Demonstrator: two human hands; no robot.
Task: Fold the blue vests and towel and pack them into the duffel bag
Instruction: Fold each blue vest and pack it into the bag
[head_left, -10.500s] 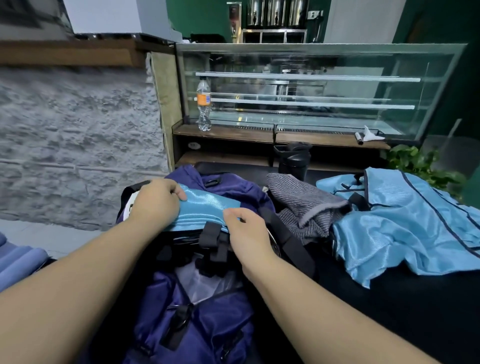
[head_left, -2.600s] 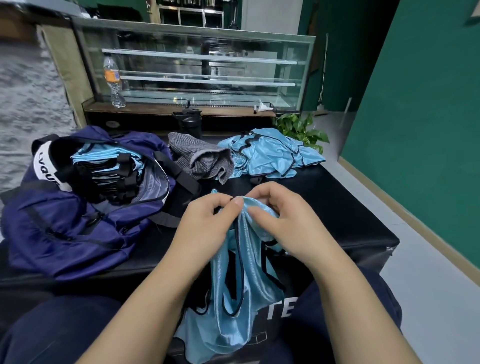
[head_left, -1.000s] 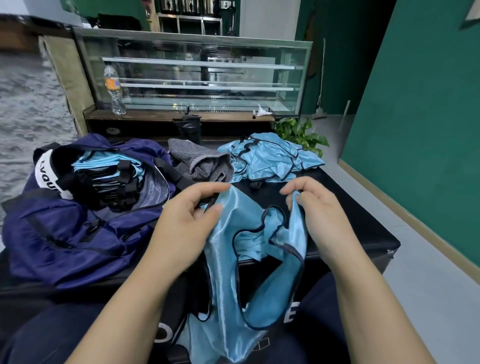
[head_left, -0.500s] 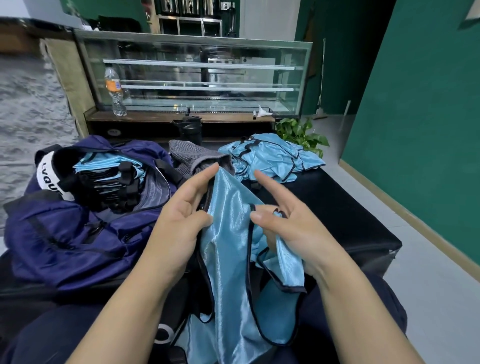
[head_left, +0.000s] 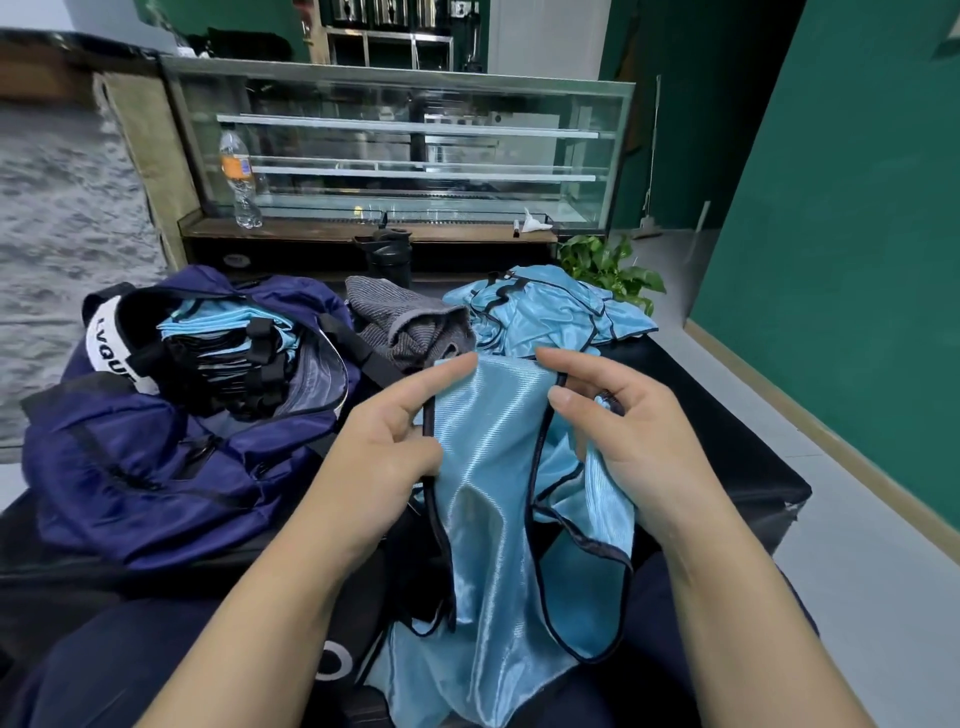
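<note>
Gripping glossy blue vest (head_left: 483, 467), black-trimmed, hanging crumpled: left hand (head_left: 382, 457), right hand (head_left: 631, 441), both pinching.

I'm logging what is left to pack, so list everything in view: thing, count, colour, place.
Duffel bag: one, navy, left on the black table, open.
Folded vests: a stack, light blue, inside the bag; count unclear.
Towel: one, grey, behind the hands, between the bag and the loose vests.
Loose vests: a pile, light blue, far right of the table.
Held vest: one, light blue with dark trim, hanging over the lap.
Water bottle: one, clear with an orange label, on the counter ledge.
Plant: one, green, behind the table.
Left hand: grips the vest's left edge.
Right hand: grips its right edge.
</note>
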